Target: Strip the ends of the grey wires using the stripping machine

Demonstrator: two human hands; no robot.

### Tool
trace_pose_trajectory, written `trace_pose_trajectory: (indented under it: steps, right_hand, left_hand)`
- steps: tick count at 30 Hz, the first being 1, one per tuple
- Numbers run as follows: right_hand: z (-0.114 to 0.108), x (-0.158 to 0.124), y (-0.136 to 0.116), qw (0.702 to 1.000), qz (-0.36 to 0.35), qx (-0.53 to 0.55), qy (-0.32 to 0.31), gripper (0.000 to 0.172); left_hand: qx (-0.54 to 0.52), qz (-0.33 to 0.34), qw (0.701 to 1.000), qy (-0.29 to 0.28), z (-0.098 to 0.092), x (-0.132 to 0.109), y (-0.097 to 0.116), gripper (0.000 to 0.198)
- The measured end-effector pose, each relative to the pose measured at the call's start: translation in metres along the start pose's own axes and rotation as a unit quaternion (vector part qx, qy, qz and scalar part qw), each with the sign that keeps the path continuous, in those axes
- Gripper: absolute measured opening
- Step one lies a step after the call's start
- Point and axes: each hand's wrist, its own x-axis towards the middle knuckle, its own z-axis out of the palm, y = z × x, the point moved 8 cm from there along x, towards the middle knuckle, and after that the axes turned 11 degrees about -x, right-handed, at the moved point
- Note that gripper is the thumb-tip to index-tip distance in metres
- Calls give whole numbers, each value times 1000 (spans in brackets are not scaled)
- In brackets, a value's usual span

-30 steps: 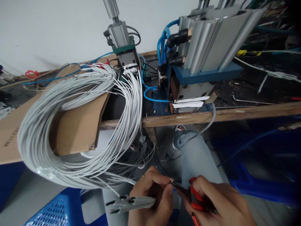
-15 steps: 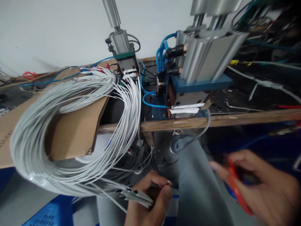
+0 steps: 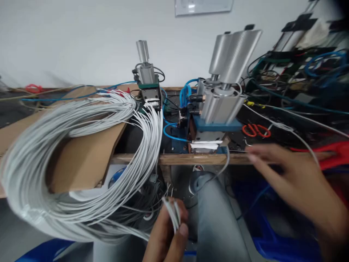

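My left hand (image 3: 169, 231) is closed around the ends of several thin grey cables (image 3: 173, 214), pinched between thumb and fingers over my lap. From it the cables seem to run left to a large coil of grey cable (image 3: 29, 171), whose loose white ends fan out on the bench. My right hand (image 3: 289, 174) hovers at the bench's front edge with fingers stretched out and nothing visible in them, slightly blurred. Just beyond its fingertips lie orange-handled scissors (image 3: 256, 130), their blades mostly hidden from me.
Two pneumatic presses, a small one (image 3: 147, 78) and a larger one (image 3: 222, 98), stand on the bench with blue air hoses. Cardboard (image 3: 79, 160) lies under the coil. A red object (image 3: 336, 154) is at the right edge, and blue crates (image 3: 261, 233) are below.
My right hand has let go of the orange scissors, which now lie on the bench. My left hand has turned, showing the cable ends upward. The camera view has tilted up.
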Motion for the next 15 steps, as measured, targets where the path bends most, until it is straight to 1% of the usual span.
trace_pose_trajectory:
  steps: [1,2,4,5,7,8,9,11,12,13,14,15]
  right_hand:
    - [0,-20,-24,994,-31,103,-12,21]
    - [3,-39,-46,983,-40,172,-42,15]
    - [8,-66,-87,954,-44,287,-80,16]
    - [14,-73,-106,930,-40,347,-111,17]
    - [21,-74,-126,896,7,426,-122,13]
    - [24,-71,-133,884,17,449,-130,10]
    - [27,-67,-137,875,22,464,-135,11]
    - [31,-61,-141,865,13,480,-147,22]
    - [32,-59,-140,863,15,483,-144,24]
    - [33,-59,-136,862,29,488,-133,24]
    - [34,-61,-132,855,50,503,-116,22]
    - [36,-65,-127,836,79,534,-101,21]
  left_hand:
    - [19,17,1000,-7,2,2,4,33]
    - [34,28,999,-17,4,4,6,36]
    - [45,15,998,-49,8,5,2,36]
    - [42,-2,997,-69,10,5,-2,35]
    - [46,-24,993,-105,13,4,-9,35]
    - [52,-25,991,-120,15,3,-10,37]
    - [58,-20,990,-131,16,2,-10,39]
    - [57,-18,990,-130,16,0,-9,42]
    - [48,-28,992,-118,15,0,-10,42]
    - [36,-40,994,-93,12,0,-10,40]
    - [27,-43,997,-57,8,1,-8,39]
    - [18,-32,999,-11,2,1,-3,38]
